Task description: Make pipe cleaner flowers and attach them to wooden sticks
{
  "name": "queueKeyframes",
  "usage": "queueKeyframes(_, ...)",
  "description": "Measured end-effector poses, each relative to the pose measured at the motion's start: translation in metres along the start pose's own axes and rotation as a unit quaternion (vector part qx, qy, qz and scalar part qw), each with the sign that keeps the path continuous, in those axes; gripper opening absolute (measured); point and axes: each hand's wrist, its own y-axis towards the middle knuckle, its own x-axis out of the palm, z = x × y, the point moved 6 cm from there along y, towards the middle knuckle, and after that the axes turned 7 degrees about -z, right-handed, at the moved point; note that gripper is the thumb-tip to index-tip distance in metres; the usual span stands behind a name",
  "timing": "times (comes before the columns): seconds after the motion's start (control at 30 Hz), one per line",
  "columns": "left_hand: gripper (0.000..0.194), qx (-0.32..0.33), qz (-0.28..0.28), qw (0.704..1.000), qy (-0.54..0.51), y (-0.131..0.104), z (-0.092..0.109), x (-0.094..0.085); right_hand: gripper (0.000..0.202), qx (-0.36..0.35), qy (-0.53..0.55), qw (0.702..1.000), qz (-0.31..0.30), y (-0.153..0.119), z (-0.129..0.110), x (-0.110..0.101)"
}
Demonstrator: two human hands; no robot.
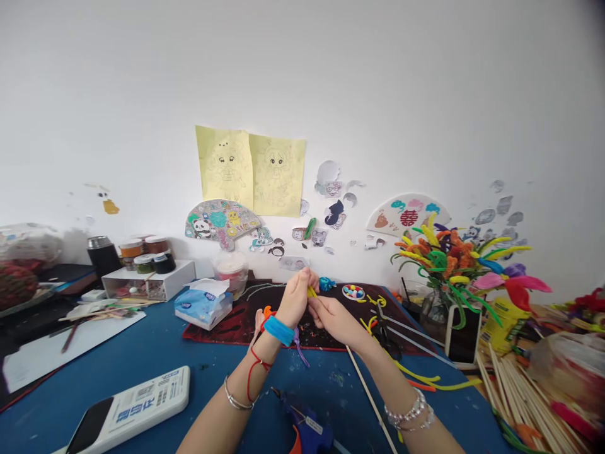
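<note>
Both hands meet above the dark mat [212, 331] in the middle of the table. My left hand [296, 295] is closed, with a bit of yellow pipe cleaner [311, 292] showing between its fingers and those of the other hand. Beside it, my right hand [329, 315] pinches at the same spot; its fingertips are partly hidden, so what they hold cannot be made out. A fuzzy blue band [278, 330] circles my left wrist. Below my right hand a thin wooden stick [371, 397] slants down toward the table's front.
A blue glue gun [307, 422] lies in front, a white power bank [142, 403] at left. Behind stand a tissue pack [203, 304] and a dish of pompoms [353, 292]. Pipe-cleaner flowers [439, 258], a propped phone [463, 334] and wooden sticks [524, 397] are at right.
</note>
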Motion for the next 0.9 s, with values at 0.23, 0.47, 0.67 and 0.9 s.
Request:
queueKeyframes(0.23,0.038,-0.038,0.020,0.980,-0.192,-0.002,0.009,0.012,0.046,-0.040,-0.001,0.998,-0.039,-0.003,-0.009,0.000)
queueKeyframes(0.47,0.033,-0.024,0.012,0.993,-0.118,-0.006,0.019,0.015,0.047,-0.045,0.083,0.989,-0.112,-0.011,-0.008,-0.007)
queueKeyframes(0.67,0.037,-0.110,-0.155,0.975,-0.114,-0.004,0.021,0.007,0.045,-0.036,0.101,0.988,-0.114,-0.013,-0.012,-0.007)
queueKeyframes(0.9,0.046,-0.191,-0.143,0.967,-0.084,-0.001,0.007,-0.012,0.045,-0.031,0.131,0.983,-0.124,-0.013,-0.011,-0.008)
